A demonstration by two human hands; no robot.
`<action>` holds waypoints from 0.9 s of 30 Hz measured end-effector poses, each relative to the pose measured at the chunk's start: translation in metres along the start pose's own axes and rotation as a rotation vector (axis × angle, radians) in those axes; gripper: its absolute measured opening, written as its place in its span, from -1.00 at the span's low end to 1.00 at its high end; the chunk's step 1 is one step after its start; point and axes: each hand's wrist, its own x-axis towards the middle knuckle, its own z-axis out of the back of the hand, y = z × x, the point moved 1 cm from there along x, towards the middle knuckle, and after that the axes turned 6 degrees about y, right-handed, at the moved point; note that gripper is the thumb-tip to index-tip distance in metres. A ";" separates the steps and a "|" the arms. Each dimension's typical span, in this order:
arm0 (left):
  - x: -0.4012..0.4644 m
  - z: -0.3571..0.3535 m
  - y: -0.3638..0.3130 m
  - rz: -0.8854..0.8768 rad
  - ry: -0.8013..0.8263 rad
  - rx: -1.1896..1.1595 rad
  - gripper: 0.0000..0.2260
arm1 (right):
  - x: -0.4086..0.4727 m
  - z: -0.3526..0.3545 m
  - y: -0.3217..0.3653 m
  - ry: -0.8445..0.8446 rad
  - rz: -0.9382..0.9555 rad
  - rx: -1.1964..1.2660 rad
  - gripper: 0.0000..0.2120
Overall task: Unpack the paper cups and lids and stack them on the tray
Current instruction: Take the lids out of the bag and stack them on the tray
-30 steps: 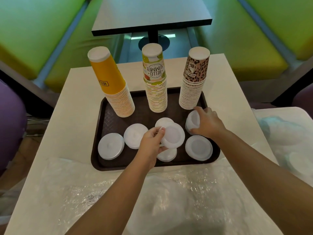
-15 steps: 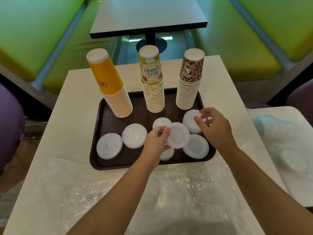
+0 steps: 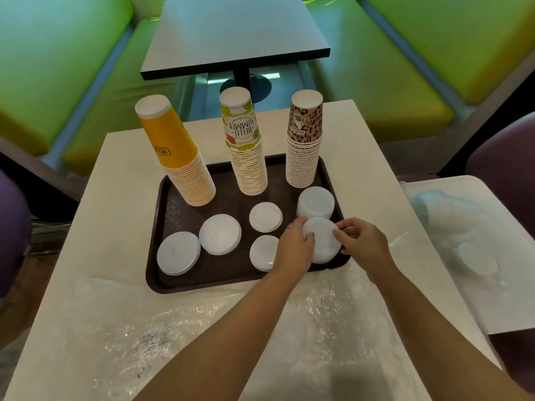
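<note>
Plastic wrap (image 3: 179, 337): clear, crumpled, spread over near tabletop (image 3: 95, 204).
Left hand (image 3: 293, 250) and right hand (image 3: 363, 244): both grip one white lid stack (image 3: 322, 241) at the tray's near right corner, fingers curled on its left and right edges.
Tray (image 3: 156, 250): dark brown, mid tabletop.
Other lids: five white piles on the tray, near left to far right.
Cups, upside-down stacks along the tray's far edge: yellow cups (image 3: 179, 157) left, summer-print cups (image 3: 246, 146) middle, leopard-print cups (image 3: 304, 140) right.
</note>
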 end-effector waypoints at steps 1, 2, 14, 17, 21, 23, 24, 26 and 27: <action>0.000 -0.002 -0.001 0.002 -0.003 0.025 -0.65 | 0.001 -0.001 -0.002 -0.005 -0.004 -0.001 -0.93; 0.000 -0.003 -0.002 -0.001 -0.011 0.044 -0.65 | 0.001 -0.001 -0.003 -0.010 -0.008 0.000 -0.94; 0.000 -0.003 0.003 0.088 -0.014 -0.072 -0.55 | 0.000 -0.011 -0.007 -0.017 0.013 0.055 -0.86; 0.001 -0.003 0.004 0.118 0.030 -0.116 -0.55 | 0.000 -0.013 -0.009 -0.041 0.033 0.028 -0.79; 0.004 -0.008 0.011 0.187 0.049 -0.204 -0.55 | -0.003 -0.018 -0.011 -0.020 0.007 0.029 -0.64; 0.006 -0.011 0.014 0.224 0.042 -0.248 -0.56 | -0.006 -0.022 -0.012 0.018 -0.019 0.032 -0.59; 0.007 -0.013 0.016 0.237 0.042 -0.263 -0.58 | -0.007 -0.023 -0.012 0.031 -0.034 0.033 -0.58; 0.010 -0.016 0.020 0.250 0.048 -0.293 -0.64 | -0.009 -0.027 -0.014 0.056 -0.060 0.026 -0.57; 0.010 -0.016 0.020 0.246 0.049 -0.299 -0.68 | -0.008 -0.028 -0.015 0.069 -0.068 0.017 -0.57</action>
